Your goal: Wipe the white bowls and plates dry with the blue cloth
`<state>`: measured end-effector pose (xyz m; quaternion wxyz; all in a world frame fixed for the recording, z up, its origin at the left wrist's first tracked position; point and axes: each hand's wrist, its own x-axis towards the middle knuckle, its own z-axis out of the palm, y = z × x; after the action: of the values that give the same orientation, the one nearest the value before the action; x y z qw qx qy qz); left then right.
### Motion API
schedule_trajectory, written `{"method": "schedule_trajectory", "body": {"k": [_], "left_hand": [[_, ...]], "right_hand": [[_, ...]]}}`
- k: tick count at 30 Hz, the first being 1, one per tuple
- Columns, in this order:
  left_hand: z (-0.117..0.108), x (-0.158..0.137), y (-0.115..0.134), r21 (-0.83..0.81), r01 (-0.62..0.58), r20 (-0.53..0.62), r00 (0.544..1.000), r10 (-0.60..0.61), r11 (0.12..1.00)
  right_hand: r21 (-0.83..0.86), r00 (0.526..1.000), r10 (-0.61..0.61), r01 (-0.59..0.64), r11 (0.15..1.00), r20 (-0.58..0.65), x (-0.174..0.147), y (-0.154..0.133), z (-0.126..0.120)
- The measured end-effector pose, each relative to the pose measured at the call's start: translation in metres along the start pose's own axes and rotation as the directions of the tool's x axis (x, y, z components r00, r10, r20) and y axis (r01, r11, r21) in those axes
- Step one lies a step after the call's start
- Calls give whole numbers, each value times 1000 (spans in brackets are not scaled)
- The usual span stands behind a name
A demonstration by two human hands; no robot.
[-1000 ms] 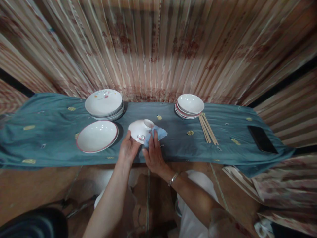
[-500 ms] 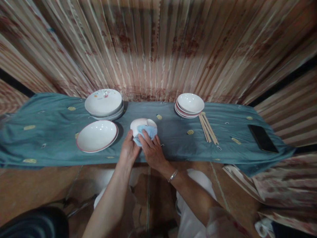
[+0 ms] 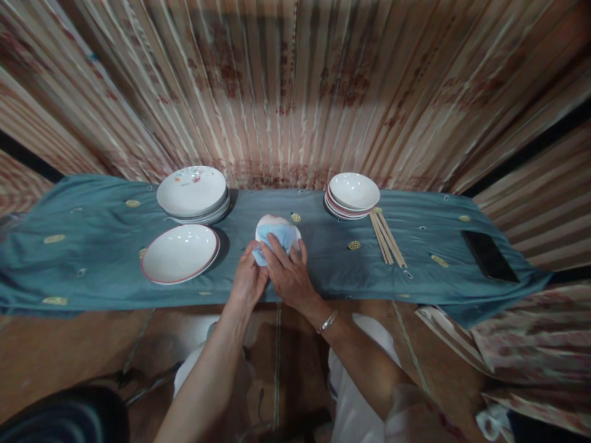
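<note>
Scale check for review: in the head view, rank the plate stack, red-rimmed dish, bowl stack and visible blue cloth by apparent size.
1. Plate stack and red-rimmed dish: too alike to rank
2. Bowl stack
3. Blue cloth, partly under the right hand

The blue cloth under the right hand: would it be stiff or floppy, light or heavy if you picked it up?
The blue cloth would probably hang floppy, since it bends over the curve of the white bowl beneath the right hand. It is likely light, as it looks thin and small. It seems unlikely to roll, being bunched and creased.
</note>
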<state>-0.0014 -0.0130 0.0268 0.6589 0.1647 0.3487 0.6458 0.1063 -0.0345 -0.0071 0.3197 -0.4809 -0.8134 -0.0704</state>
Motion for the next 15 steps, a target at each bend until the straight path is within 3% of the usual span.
{"method": "schedule_trajectory", "body": {"k": [7,15], "left_hand": [[5,-6,-2,60,1,83,997,-6,998],[18,-16,2,97,14,130,991,-27,995]], "right_hand": [[97,995,64,-71,993,77,10,3,-15],[91,993,64,-73,993,101,21,9,-31]]}}
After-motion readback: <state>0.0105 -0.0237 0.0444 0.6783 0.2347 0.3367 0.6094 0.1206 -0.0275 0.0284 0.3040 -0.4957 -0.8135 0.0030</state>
